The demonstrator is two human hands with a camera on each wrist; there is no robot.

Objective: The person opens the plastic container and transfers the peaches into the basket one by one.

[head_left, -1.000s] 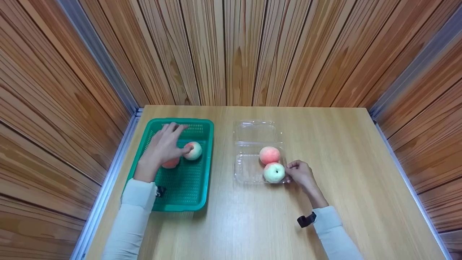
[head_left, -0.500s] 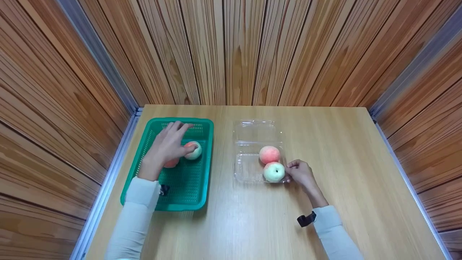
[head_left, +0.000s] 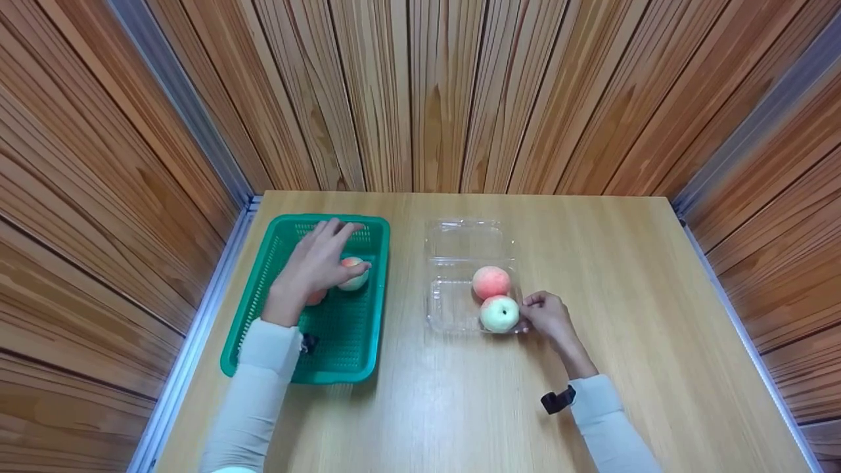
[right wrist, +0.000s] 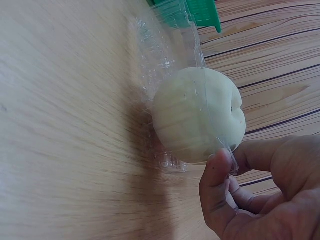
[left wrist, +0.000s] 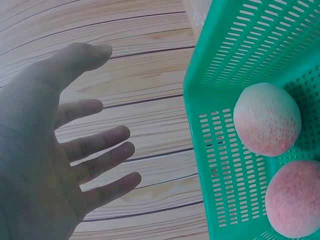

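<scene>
Over by the counter's (head_left: 604, 249) left edge, toward its far corner, sits a green basket (head_left: 335, 379), its long axis running from the far edge toward the near one; above it hangs the person's left hand (head_left: 317, 259), fingers and thumb spread, holding nothing that I can see. What counts is where the half-pale peach (head_left: 355, 282) lies: inside the basket, below the thumb, on the side of that hand facing the counter's right edge; from the head view the thumb covers part of it, yet the left wrist view shows the fingers apart from it. The pinker peach (head_left: 317, 297) lies near it, closer to the counter's left edge, mostly hidden under the wrist; both are round, so neither has a long axis.

The right hand (head_left: 550, 315) is well apart from these, past the middle of the counter, thumb and forefinger pinching the rim of a clear container (head_left: 453, 305) whose lid lies open toward the far edge; inside sit a rosy peach (head_left: 491, 282) and, just beside it, a greenish peach (head_left: 499, 314); the left hand is plainly nearer the basket's fruit.
</scene>
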